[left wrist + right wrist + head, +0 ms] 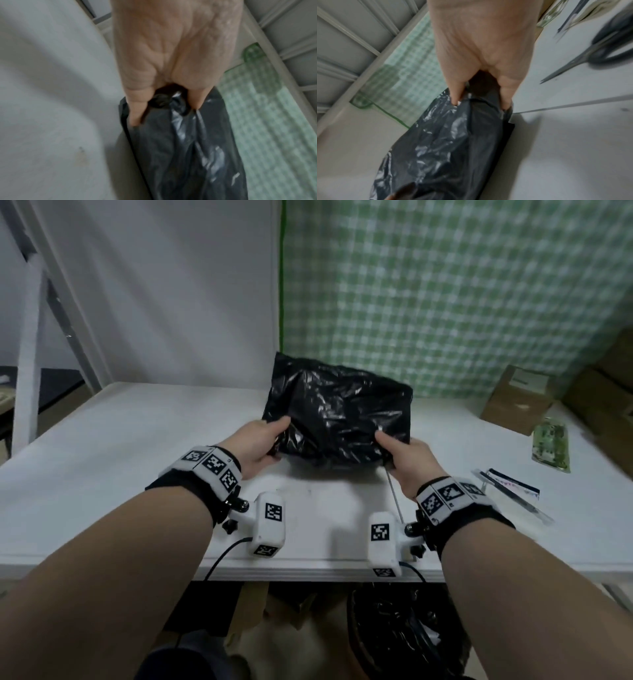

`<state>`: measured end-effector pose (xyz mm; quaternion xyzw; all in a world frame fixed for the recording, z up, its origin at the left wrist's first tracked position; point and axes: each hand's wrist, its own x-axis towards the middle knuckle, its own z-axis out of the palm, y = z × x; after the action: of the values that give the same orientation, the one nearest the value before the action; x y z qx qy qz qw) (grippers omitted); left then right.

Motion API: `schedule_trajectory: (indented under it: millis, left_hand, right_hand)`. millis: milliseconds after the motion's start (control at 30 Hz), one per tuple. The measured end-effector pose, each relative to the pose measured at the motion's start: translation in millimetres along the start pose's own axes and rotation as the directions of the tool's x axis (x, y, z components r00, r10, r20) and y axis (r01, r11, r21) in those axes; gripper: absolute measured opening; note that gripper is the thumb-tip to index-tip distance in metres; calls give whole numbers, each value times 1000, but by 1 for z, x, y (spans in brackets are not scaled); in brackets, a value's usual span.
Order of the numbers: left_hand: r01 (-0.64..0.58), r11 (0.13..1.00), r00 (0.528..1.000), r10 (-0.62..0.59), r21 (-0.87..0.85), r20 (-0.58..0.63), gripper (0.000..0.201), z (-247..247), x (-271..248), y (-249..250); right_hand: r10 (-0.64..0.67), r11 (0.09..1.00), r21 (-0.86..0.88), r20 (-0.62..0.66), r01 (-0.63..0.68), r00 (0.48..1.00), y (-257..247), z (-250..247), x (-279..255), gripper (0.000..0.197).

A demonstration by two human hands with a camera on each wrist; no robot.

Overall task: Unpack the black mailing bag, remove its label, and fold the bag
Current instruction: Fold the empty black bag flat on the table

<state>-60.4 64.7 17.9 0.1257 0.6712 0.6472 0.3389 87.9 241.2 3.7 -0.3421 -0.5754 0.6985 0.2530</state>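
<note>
Two hands are on the black mailing bag (337,409), which we hold just above the white worktop (137,440) near its front middle. Our left hand (255,446) grips the bag's near left corner, thumb on top and fingers (137,108) curled into bunched plastic. Our right hand (407,462) pinches the near right corner the same way, thumb above and fingers (506,97) underneath. The bag is crumpled and glossy; we see no label on the faces shown. To the right on the worktop lie scissors (599,48), a flat packet (513,487) in clear wrap, and further back a green-printed pouch (550,448). Beyond these a brown cardboard box (519,398) rests against the green checked curtain (445,285) behind the worktop.
</note>
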Motion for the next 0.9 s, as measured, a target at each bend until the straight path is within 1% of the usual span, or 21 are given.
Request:
schedule_trajectory:
  millis: [67,133,167,200,267,333,400,433,467,533,600,700,733,800,867,900]
  left_hand:
    - [112,988,993,-115,110,18,30,-6,-7,-10]
    - [207,957,977,-214,204,14,22,-8,-18,-17]
    - [239,942,969,-246,236,2,18,-8,-24,-20]
    - [252,936,966,-259,244,-5,14,-7,-29,-23]
    - [232,958,971,-237,172,13,16,-6,-34,-26]
    - [189,980,981,-192,62,40,25,-3,-37,-28]
    - [160,987,987,-160,24,25,23,1,-41,-31]
    - [155,988,988,-155,27,4,19,2,-43,-33]
    - [154,987,988,-154,38,-22,17,1,-43,-36]
    - [176,980,984,-171,96,-53,17,-2,-44,-45]
    - [215,958,977,-208,192,-57,20,-7,-49,-54]
    - [268,917,963,-268,294,-39,15,-9,-57,-59]
    - [260,920,965,-261,292,-37,11,-8,-60,-58]
    - [226,954,974,-224,198,-34,5,-7,-62,-54]
    - [194,977,981,-190,90,-46,12,-7,-61,-52]
    - [194,978,980,-190,79,-63,14,-7,-60,-53]
  right_hand:
    - [107,986,-126,-32,-110,994,11,-9,-6,9]
    - [211,938,-274,-39,-213,977,16,-17,-18,7]
    - [249,914,-322,-42,-249,968,18,-20,-23,5]
    - [264,906,-334,-38,-261,964,19,-22,-28,3]
    - [223,941,-262,-5,-216,975,20,-24,-34,10]
    - [156,984,-92,-1,-155,988,18,-22,-38,11]
    - [124,991,50,-23,-123,992,16,-22,-42,9]
    - [120,992,54,-40,-118,992,16,-23,-43,10]
    - [121,993,18,-60,-120,991,17,-25,-44,13]
    - [142,984,-98,-99,-151,985,23,-30,-47,21]
    - [169,964,-186,-121,-189,978,30,-33,-51,24]
    - [172,956,-217,-121,-195,978,38,-35,-56,19]
    - [163,960,-213,-106,-183,981,40,-35,-58,17]
    - [160,966,-191,-78,-172,984,42,-36,-61,13]
    - [170,960,-208,-88,-185,982,45,-36,-62,11]
    - [179,949,-242,-105,-200,978,47,-37,-63,11]
